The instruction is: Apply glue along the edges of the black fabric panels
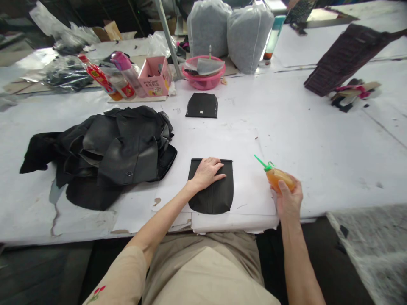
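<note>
My left hand (208,173) lies with its fingers spread on a black leather-like piece (213,197), which has a straight top edge and a rounded bottom. That piece rests at the front of the white-covered table. In my right hand (290,198) is a squeeze bottle (280,179) of orange-amber liquid, its green nozzle pointing up and left, away from the black piece. The fingers wrap around the bottle's body. Farther back lies a smaller black piece (202,105) with a small white mark. Left of my hands is a heap of black pieces (127,144), one with a round metal snap.
Behind the heap stand a red-labelled bottle (97,76), a pink-capped bottle (125,67) and a pink box (155,76). A pink basin (203,78) sits before two wrapped grey bundles (249,38). Dark woven fabric (346,59) is at the right. A metal pole (168,38) rises behind.
</note>
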Demonstrator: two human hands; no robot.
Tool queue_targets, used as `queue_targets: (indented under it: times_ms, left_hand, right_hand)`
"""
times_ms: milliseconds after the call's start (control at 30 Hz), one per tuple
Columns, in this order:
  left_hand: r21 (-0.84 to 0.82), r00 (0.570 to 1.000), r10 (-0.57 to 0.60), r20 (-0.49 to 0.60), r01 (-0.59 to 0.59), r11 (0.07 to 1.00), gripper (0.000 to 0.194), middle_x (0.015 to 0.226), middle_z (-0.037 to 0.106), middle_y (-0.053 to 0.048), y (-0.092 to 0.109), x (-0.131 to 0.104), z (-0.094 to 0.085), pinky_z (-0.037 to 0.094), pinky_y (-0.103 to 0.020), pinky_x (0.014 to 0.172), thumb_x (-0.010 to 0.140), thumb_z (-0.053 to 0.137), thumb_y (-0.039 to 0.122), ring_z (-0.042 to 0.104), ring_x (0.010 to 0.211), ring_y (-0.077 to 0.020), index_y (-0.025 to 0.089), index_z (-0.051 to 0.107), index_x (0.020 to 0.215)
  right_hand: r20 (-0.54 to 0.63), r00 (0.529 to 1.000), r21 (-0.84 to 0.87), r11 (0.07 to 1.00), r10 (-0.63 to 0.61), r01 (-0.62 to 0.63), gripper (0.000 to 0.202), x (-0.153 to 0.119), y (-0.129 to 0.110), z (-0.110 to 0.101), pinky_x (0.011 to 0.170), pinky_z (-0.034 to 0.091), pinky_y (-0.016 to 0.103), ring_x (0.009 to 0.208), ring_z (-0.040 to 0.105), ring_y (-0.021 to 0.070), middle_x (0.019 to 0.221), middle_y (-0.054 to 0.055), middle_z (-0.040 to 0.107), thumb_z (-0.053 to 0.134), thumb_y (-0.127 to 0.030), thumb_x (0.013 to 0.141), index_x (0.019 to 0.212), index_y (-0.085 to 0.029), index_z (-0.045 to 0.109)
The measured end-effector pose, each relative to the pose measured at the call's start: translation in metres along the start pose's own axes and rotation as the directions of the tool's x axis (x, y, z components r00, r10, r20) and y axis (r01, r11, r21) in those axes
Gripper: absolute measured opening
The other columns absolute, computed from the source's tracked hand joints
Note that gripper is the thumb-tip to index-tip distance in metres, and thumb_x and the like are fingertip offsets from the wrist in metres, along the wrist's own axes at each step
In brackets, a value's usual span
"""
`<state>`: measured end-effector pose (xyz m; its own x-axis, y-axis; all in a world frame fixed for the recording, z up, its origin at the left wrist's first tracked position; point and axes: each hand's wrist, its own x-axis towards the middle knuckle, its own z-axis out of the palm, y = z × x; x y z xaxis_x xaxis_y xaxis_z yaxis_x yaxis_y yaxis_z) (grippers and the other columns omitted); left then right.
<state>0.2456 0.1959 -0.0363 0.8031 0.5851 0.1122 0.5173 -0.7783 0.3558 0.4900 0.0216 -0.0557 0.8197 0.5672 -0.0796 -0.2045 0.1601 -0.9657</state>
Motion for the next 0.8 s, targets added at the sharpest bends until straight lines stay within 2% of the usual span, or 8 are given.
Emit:
queue_targets:
  times_ms: [133, 233, 333, 433, 633, 800]
  left_hand:
    - [0.013, 0.999, -0.041, -0.021, 0.041, 0.999, 0.055, 0.135, 0.057, -0.011, 0.003, -0.007, 0.008, 0.034, -0.042, 0.109, 0.086, 0.066, 0.05, 0.047, 0.129, -0.0275, 0.021, 0.058, 0.132]
    - [0.002, 0.998, -0.054, -0.023, 0.054, 0.999, 0.059, 0.136, 0.056, -0.01, 0.003, -0.008, 0.009, 0.031, -0.043, 0.11, 0.084, 0.067, 0.053, 0.046, 0.13, -0.0283, 0.022, 0.057, 0.134]
    - [-0.008, 0.998, -0.06, -0.031, 0.06, 0.998, 0.062, 0.135, 0.056, -0.01, 0.003, -0.006, 0.01, 0.03, -0.044, 0.111, 0.081, 0.068, 0.054, 0.046, 0.129, -0.0292, 0.022, 0.057, 0.134]
    - [-0.018, 0.997, -0.064, -0.034, 0.064, 0.998, 0.067, 0.134, 0.055, -0.011, 0.003, -0.005, 0.012, 0.03, -0.045, 0.111, 0.078, 0.069, 0.055, 0.046, 0.128, -0.0294, 0.022, 0.056, 0.135]
    - [-0.026, 0.996, -0.063, -0.059, 0.061, 0.998, 0.067, 0.134, 0.055, -0.011, 0.002, -0.006, 0.015, 0.029, -0.045, 0.11, 0.078, 0.068, 0.054, 0.045, 0.128, -0.0292, 0.021, 0.055, 0.135]
    - [-0.028, 0.995, -0.057, -0.083, 0.055, 0.998, 0.066, 0.133, 0.055, -0.01, 0.002, -0.006, 0.017, 0.031, -0.046, 0.109, 0.078, 0.068, 0.055, 0.046, 0.127, -0.0302, 0.022, 0.056, 0.134]
  right_hand:
    - [0.083, 0.997, -0.149, 0.989, -0.011, 0.023, 0.061, -0.015, -0.007, 0.006, 0.058, 0.058, 0.024, 0.09, 0.067, 0.0192, 0.107, 0.003, 0.067, 0.091, -0.032, 0.057, 0.111, -0.022, 0.064]
    - [0.182, 0.983, -0.273, 0.959, -0.028, 0.078, 0.064, -0.019, -0.011, 0.017, 0.067, 0.06, 0.028, 0.093, 0.068, 0.0208, 0.107, 0.004, 0.068, 0.091, -0.033, 0.058, 0.115, -0.023, 0.063]
    - [0.254, 0.965, -0.391, 0.905, -0.07, 0.168, 0.066, -0.018, -0.013, 0.029, 0.082, 0.06, 0.035, 0.098, 0.067, 0.0214, 0.111, 0.004, 0.067, 0.09, -0.037, 0.06, 0.118, -0.024, 0.062]
    - [0.311, 0.943, -0.498, 0.826, -0.116, 0.266, 0.065, -0.015, -0.014, 0.037, 0.085, 0.059, 0.038, 0.1, 0.065, 0.0222, 0.115, 0.004, 0.065, 0.088, -0.042, 0.063, 0.12, -0.025, 0.062]
    - [0.412, 0.888, -0.597, 0.675, -0.207, 0.434, 0.063, -0.01, -0.015, 0.043, 0.085, 0.057, 0.04, 0.104, 0.063, 0.0245, 0.12, 0.007, 0.063, 0.084, -0.049, 0.069, 0.123, -0.026, 0.06]
    - [0.47, 0.845, -0.616, 0.591, -0.256, 0.521, 0.062, -0.004, -0.014, 0.047, 0.083, 0.057, 0.042, 0.102, 0.064, 0.0263, 0.116, 0.008, 0.064, 0.082, -0.052, 0.071, 0.122, -0.024, 0.06]
